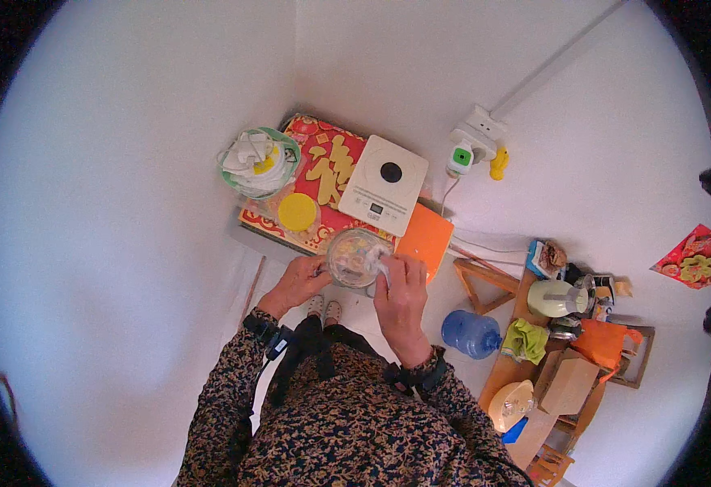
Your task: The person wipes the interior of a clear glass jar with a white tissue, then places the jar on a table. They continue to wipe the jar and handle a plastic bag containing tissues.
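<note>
In front of my body I hold a clear round jar (348,262), seen from above. My left hand (297,285) grips its left side with thumb and fingers. At the jar's right side, my right hand (403,301) pinches a crumpled whitish piece (379,255), perhaps tissue or thin plastic, against the rim. Small coloured patches show through the jar; I cannot tell whether they lie inside or beneath it. Just beyond stands a tub with a yellow lid (297,212). A white induction cooktop (386,192) lies further back.
A red patterned box top (331,146) carries the cooktop and a green basket (294,146) of white items. Beside it is an orange panel (425,237). To the right are a blue water bottle (471,333) and a wooden table (495,374) with a kettle (553,298) and a cardboard box (568,383).
</note>
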`<action>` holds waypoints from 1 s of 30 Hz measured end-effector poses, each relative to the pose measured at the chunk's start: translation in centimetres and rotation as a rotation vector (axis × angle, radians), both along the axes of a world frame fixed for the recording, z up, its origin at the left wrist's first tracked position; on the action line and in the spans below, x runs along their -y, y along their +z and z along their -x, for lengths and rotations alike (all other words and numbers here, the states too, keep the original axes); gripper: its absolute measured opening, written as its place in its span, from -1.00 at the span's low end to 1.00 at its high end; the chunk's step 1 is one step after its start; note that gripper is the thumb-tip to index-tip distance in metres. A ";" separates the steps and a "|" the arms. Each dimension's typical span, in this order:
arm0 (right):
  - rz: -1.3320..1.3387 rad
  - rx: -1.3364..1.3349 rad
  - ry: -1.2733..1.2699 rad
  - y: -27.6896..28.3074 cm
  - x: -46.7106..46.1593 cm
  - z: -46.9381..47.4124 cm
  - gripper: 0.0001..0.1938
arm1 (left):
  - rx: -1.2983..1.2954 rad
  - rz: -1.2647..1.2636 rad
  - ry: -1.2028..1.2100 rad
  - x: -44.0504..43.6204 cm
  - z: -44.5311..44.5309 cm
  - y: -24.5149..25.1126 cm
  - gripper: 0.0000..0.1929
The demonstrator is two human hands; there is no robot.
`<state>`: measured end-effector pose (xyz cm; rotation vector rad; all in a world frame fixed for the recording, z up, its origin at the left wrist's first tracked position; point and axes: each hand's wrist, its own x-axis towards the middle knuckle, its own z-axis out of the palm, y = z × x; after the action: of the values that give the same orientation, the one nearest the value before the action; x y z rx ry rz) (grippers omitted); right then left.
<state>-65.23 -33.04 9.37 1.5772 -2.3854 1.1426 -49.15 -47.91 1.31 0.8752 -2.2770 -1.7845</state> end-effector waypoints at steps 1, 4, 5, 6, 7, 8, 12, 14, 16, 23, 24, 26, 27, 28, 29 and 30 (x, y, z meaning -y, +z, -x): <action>-0.022 -0.004 -0.009 0.1 0.5 0.3 -0.61 | 0.002 -0.001 0.001 0.0 0.0 -0.1 -0.64; -0.038 -0.108 0.046 0.5 1.8 1.1 -0.65 | -0.049 0.031 -0.013 0.2 0.0 -0.4 -0.65; -0.038 -0.145 0.079 0.6 2.3 1.3 -0.65 | -0.062 0.066 -0.036 0.3 0.0 -0.5 -0.65; -0.034 -0.144 0.071 0.6 2.6 1.4 -0.66 | -0.053 0.093 -0.043 0.3 -0.1 -0.5 -0.66; -0.019 -0.146 0.074 0.6 3.0 1.5 -0.67 | -0.064 0.066 -0.049 0.2 -0.1 -0.6 -0.66; -0.002 -0.148 0.078 0.6 3.3 1.6 -0.68 | -0.054 0.032 -0.038 0.1 0.0 -0.6 -0.66; 0.034 -0.043 0.128 0.5 4.0 2.0 -0.72 | -0.054 0.004 -0.033 0.0 0.2 0.1 -0.66; 0.062 -0.022 0.199 0.4 4.4 2.4 -0.74 | -0.001 0.048 -0.062 0.1 0.2 0.5 -0.66; 0.003 0.018 0.278 0.3 5.1 2.5 -0.70 | 0.012 0.080 -0.071 0.3 0.2 0.8 -0.67; -0.052 -0.220 0.598 0.0 6.7 -0.1 -0.69 | -0.021 0.122 0.108 -1.0 -0.2 0.4 -0.66; -0.064 -0.225 0.589 0.1 6.5 -0.2 -0.68 | 0.018 0.118 0.142 -0.9 0.0 0.4 -0.65; -0.099 -0.250 0.614 0.4 6.0 0.1 -0.66 | 0.114 0.063 0.068 -0.7 0.1 0.6 -0.63; -0.080 -0.244 0.584 0.5 5.8 0.5 -0.66 | 0.215 0.026 0.022 -0.3 0.3 0.8 -0.61; -0.058 -0.239 0.556 0.7 5.6 0.8 -0.65 | 0.169 0.088 0.010 -0.4 0.4 1.2 -0.59; -0.045 -0.230 0.527 0.8 5.5 1.2 -0.65 | 0.149 0.155 0.004 -0.6 0.3 1.6 -0.57; -0.038 -0.217 0.495 0.9 5.5 1.4 -0.64 | 0.131 0.222 -0.001 -0.6 0.3 2.0 -0.54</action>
<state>-66.68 -38.50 10.31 2.2525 -1.9463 0.9209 -49.48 -47.32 3.30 0.9741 -2.4954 -1.4762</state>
